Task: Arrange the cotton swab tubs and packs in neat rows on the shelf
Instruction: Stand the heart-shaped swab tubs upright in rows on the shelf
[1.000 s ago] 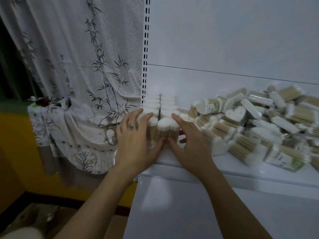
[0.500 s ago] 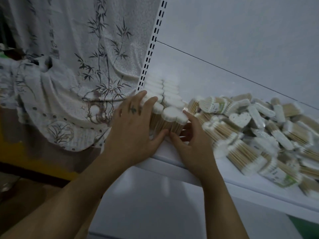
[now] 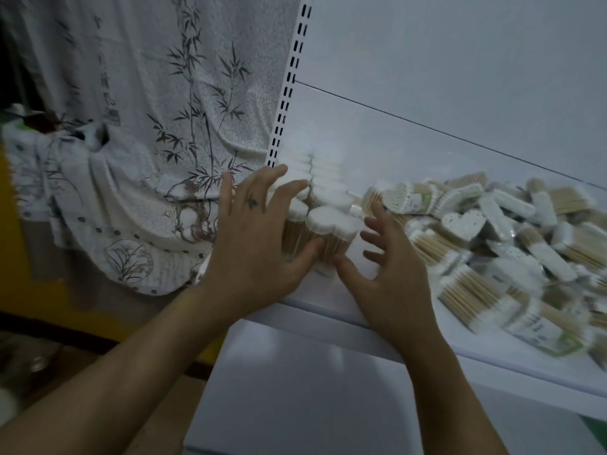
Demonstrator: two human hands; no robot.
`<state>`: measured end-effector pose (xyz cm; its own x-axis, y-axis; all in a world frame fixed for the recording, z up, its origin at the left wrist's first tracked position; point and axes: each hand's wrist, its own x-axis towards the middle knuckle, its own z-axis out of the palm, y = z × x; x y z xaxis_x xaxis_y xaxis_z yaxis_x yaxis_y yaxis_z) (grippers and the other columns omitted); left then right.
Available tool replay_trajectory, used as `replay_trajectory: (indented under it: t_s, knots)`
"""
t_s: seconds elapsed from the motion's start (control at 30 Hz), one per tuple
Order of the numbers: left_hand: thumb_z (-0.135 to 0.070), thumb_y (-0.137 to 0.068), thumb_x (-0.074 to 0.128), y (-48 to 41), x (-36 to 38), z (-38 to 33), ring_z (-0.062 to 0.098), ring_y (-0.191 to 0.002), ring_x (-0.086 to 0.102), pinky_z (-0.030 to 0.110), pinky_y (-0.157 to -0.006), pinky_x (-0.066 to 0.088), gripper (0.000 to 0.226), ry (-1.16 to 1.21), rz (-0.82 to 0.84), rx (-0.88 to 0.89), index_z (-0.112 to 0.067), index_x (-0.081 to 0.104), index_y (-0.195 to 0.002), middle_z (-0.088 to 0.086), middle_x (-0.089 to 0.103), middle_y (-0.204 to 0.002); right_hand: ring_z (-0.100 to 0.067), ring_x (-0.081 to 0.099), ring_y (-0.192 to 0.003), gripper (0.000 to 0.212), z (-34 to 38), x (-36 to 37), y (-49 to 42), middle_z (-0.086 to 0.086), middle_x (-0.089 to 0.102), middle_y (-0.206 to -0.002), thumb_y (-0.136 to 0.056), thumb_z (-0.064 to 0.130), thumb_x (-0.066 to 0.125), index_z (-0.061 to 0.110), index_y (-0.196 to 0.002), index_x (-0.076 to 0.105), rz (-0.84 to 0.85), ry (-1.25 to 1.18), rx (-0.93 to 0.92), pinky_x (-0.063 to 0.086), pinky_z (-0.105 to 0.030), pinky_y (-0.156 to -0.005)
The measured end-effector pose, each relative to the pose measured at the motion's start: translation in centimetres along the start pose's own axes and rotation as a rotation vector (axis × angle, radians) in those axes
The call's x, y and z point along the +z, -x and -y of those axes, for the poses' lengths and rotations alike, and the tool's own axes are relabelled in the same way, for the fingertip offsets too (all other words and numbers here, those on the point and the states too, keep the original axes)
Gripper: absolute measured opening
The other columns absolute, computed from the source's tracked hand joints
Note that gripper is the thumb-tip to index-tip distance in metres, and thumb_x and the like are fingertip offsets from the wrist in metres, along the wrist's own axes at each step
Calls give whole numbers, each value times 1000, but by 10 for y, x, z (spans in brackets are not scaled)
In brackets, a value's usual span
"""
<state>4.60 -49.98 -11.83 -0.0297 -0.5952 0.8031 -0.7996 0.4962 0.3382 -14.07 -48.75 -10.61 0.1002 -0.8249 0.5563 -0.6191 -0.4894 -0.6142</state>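
White heart-topped cotton swab tubs (image 3: 328,195) stand in 2 rows at the shelf's (image 3: 331,307) 9 o'clock end. The left hand (image 3: 253,244) presses them, grip flat. The right hand (image 3: 391,274), grip wide, is just beside them. Loose packs (image 3: 492,251) lie heaped toward 3 o'clock.

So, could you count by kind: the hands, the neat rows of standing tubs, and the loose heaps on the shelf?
Hands: 2, left hand and right hand
Neat rows of standing tubs: 2, left row and right row
Loose heap of packs: 1
Total: 5
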Motion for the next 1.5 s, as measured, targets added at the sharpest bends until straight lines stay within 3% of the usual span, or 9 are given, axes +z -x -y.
replay_trajectory:
  t_s: [0.17,0.23,0.3,0.43,0.7,1.03,1.2,1.3,1.5]
  knots:
    - [-52,-81,56,-35,1,-33,29,-136,37,60,-116,9,55,-31,-16,89,-17,58,-124,6,51,-136,12,49,-108,69,4,-45,-18,18,49,-127,-85,35,71,35,-144,37,48,93,-45,42,-6,-88]
    - [-52,-80,55,-53,5,-51,29,-135,39,61,-115,12,50,-88,30,132,-20,61,-118,5,56,-130,6,51,-107,67,4,-68,-29,16,50,-128,-85,38,69,37,-144,37,79,153,-61,45,-19,-95]
    - [-54,-84,55,-75,11,-68,26,-136,36,59,-117,8,48,-183,181,131,-23,59,-120,2,56,-130,-2,53,-110,67,1,-91,-43,12,53,-132,-85,38,69,36,-145,38,98,206,-67,47,-30,-98]
    - [-59,-88,52,-127,36,-80,22,-135,36,50,-120,2,52,-410,511,72,-29,49,-131,0,52,-136,-10,52,-119,65,-16,-126,-78,5,53,-135,-86,35,68,29,-145,41,165,410,-133,40,-26,-101]
    - [-56,-85,63,-182,96,-82,22,-130,44,32,-102,32,70,-549,1069,-33,-24,40,-143,-2,45,-145,-23,40,-130,64,-45,-142,-134,-3,40,-144,-92,46,54,27,-148,30,536,820,-194,34,-36,-104]
    - [-47,-81,73,-226,152,-55,25,-137,36,35,-107,31,90,-639,1313,-16,-16,27,-151,5,35,-153,-25,41,-128,59,-51,-125,-184,-4,42,-142,-93,56,48,27,-143,39,688,854,-190,31,-39,-104]
    - [-44,-74,81,-239,174,-40,21,-117,50,27,-93,35,77,-597,1431,174,-19,46,-137,0,55,-130,-20,41,-130,56,-55,-122,-199,0,40,-145,-95,51,49,28,-145,36,651,833,-175,32,-34,-103]
    - [-49,-67,84,-237,187,-29,15,-107,52,29,-98,39,76,-589,1467,284,-24,53,-131,-8,58,-116,-19,41,-129,55,-56,-117,-204,2,42,-142,-94,52,50,29,-142,39,646,849,-162,32,-33,-102]
    - [-37,-68,86,-250,192,-20,21,-108,55,28,-86,40,78,-497,1359,374,-18,50,-134,1,60,-124,-18,42,-128,53,-54,-116,-212,2,45,-141,-93,50,54,30,-141,42,623,897,-115,34,-31,-100]
